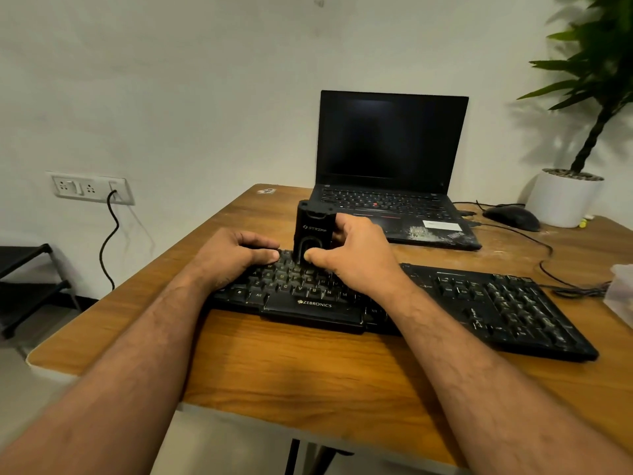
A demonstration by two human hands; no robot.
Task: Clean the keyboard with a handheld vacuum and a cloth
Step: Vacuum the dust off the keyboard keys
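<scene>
Left of the vacuum (312, 231), the left hand (236, 257) rests curled on the keyboard (411, 299), which lies on the bench (308, 371); if it lifts, the keyboard may skid. Right of the vacuum, the right hand (356, 255) has its fingers (313, 256) clamped on it, upright on the keys; tilting could pop a keycap.

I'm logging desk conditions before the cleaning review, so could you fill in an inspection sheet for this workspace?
Surface: wooden table, pale specks near the laptop.
Job's things: black keyboard, dusty at its right end; handheld vacuum upright on the keys. No cloth seen.
Clutter: open laptop with a dark screen, mouse, clear plastic item at the right edge.
Grippers: right hand grips the vacuum; left hand rests on the keyboard's left end, fingers curled.
Cables: mouse cable trails across the table; black cord hangs from the wall socket.
Surroundings: potted plant, black shelf on the left.
</scene>
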